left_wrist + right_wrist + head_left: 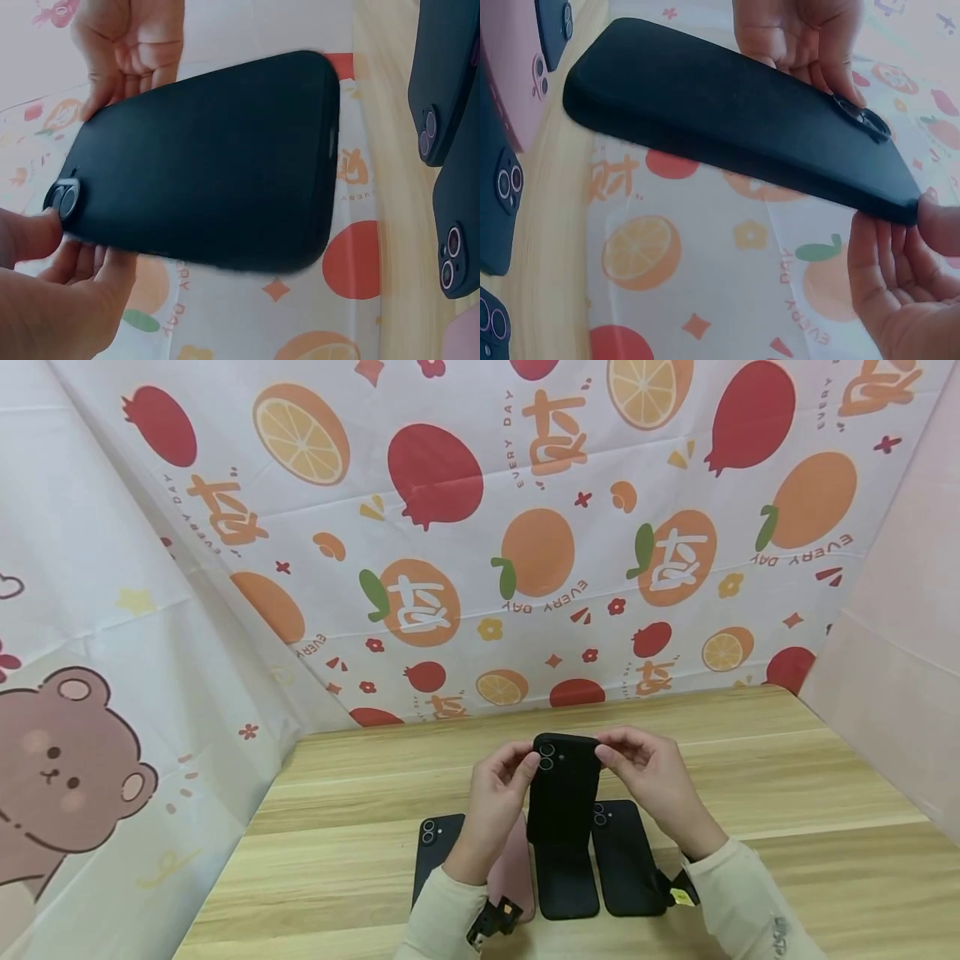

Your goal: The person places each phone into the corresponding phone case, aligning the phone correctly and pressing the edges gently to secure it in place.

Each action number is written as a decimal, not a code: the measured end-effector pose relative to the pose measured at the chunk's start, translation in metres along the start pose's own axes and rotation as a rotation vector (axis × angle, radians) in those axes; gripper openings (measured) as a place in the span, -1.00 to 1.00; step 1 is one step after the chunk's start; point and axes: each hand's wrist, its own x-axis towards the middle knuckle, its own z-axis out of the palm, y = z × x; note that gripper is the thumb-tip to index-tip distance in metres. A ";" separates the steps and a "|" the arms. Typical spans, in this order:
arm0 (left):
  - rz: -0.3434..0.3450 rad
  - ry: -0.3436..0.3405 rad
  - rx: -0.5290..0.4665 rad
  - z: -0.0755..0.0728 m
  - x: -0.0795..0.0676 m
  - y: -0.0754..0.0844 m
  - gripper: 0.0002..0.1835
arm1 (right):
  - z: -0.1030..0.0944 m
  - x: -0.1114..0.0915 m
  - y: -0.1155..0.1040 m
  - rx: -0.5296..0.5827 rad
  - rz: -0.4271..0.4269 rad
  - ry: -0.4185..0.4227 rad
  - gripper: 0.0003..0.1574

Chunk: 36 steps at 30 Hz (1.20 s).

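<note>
A black smartphone (562, 793), its two round camera lenses facing me, is held up by both hands over the wooden table. My left hand (498, 785) pinches its upper left edge beside the lenses, thumb on the back. At the upper right corner, the thumb and fingers of my right hand (648, 777) pinch the other edge. Both wrist views show the long back of this phone (202, 165) tilted, its lower end free of any hand. Beneath it on the table lies another black phone (567, 885), its upper part hidden by the held one.
More phones lie in a row, backs up: a dark one (437, 847) at the left, a pink one (517, 872) partly behind my left forearm, and a black one (628, 868) at the right. The wooden table (360, 802) ends at a fruit-print cloth (480, 560) behind.
</note>
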 end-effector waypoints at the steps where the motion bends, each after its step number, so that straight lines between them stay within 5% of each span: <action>1: -0.016 -0.017 0.003 -0.001 0.000 0.000 -0.75 | 0.000 0.000 0.000 0.017 0.018 0.001 -0.74; 6: -0.060 -0.048 0.035 -0.004 0.003 0.003 -0.69 | 0.003 0.000 -0.002 0.037 0.077 0.011 -0.72; 17: 0.034 0.029 0.075 -0.005 0.002 0.006 -0.79 | 0.011 -0.004 -0.006 -0.011 0.067 -0.004 -0.76; 23: 0.011 0.057 -0.013 -0.004 0.001 0.006 -0.78 | 0.011 -0.004 -0.007 0.005 0.078 -0.034 -0.71; 30: -0.085 0.118 -0.155 -0.004 0.000 0.007 -0.79 | 0.006 -0.001 -0.007 0.096 0.189 -0.184 -0.53; 36: -0.116 0.099 -0.210 -0.004 0.000 0.008 -0.81 | 0.006 0.000 0.001 0.203 0.186 -0.201 -0.59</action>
